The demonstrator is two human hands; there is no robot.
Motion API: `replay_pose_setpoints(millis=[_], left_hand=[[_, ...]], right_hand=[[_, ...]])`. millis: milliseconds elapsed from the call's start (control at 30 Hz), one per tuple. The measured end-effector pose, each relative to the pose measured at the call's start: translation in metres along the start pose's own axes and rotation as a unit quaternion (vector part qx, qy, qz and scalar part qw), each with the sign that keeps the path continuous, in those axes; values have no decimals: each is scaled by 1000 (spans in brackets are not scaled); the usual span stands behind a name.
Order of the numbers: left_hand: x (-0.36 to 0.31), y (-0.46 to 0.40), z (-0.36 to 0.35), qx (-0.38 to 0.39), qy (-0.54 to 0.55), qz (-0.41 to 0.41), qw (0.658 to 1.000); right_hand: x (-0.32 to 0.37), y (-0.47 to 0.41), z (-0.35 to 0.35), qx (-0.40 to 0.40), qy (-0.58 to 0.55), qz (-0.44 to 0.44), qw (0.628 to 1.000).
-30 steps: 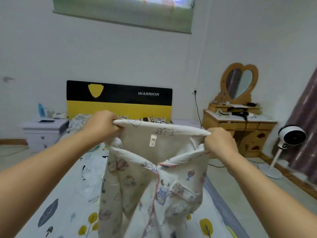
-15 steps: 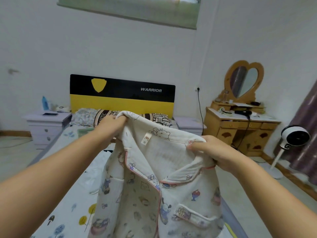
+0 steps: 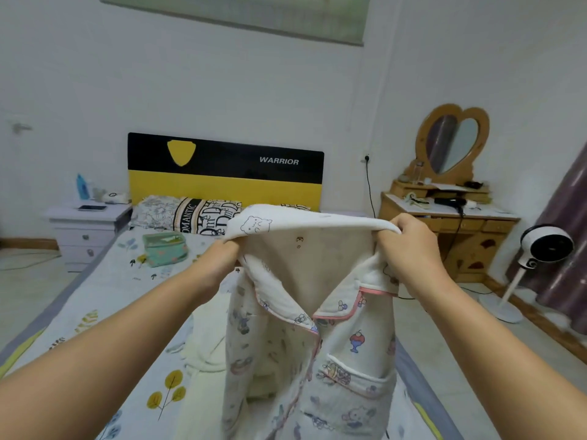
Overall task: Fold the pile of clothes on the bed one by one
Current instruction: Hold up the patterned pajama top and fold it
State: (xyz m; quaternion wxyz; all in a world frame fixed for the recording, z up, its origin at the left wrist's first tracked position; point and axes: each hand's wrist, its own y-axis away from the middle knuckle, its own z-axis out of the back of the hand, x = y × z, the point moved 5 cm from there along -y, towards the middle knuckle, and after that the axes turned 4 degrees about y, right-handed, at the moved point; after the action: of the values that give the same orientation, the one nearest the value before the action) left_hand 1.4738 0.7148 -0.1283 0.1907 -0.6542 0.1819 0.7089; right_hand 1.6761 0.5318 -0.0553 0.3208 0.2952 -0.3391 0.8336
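Note:
A white pyjama top point(image 3: 346, 354) with cartoon prints and pink piping hangs in the air over the bed point(image 3: 104, 300). My left hand point(image 3: 219, 262) grips its left shoulder by the collar. My right hand point(image 3: 409, 246) grips the right shoulder. The collar is stretched wide between them, the front faces me, and a chest pocket shows low on the right. More pale clothes point(image 3: 206, 347) lie on the bed behind the top, partly hidden by it.
A green pouch point(image 3: 163, 249) lies near the pillows point(image 3: 190, 214) by the black-and-yellow headboard. A white nightstand point(image 3: 85, 230) stands left of the bed; a wooden dresser point(image 3: 451, 230) with a heart mirror and a white fan point(image 3: 540, 249) stand on the right.
Both hands have spread apart and stretched the collar taut. The top has turned so its front and lapels hang squarely toward me.

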Motion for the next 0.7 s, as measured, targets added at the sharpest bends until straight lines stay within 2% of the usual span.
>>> replay_pose_setpoints(millis=[100, 200, 333, 400, 500, 600, 667, 700], left_hand=[[0, 4, -15, 60, 77, -1, 995], [0, 5, -28, 104, 99, 27, 989], [1, 10, -30, 131, 60, 84, 986], [-2, 17, -25, 187, 48, 111, 975], [-9, 23, -13, 244, 41, 111, 963], [-12, 16, 6, 226, 48, 83, 969], [-14, 14, 18, 243, 26, 73, 967], [-13, 14, 22, 263, 20, 72, 962]], right_hand=[[-2, 1, -5, 37, -34, -25, 998], [-16, 1, -10, 93, -60, -134, 985], [-46, 6, -7, 117, -171, -234, 950], [-58, 9, -2, 135, -195, -243, 941], [-73, 7, 7, 148, -126, -230, 954], [-85, 4, 14, 179, -94, -204, 958], [-89, 6, 16, 256, -146, -199, 935], [-90, 8, 16, 312, -195, -197, 909]])
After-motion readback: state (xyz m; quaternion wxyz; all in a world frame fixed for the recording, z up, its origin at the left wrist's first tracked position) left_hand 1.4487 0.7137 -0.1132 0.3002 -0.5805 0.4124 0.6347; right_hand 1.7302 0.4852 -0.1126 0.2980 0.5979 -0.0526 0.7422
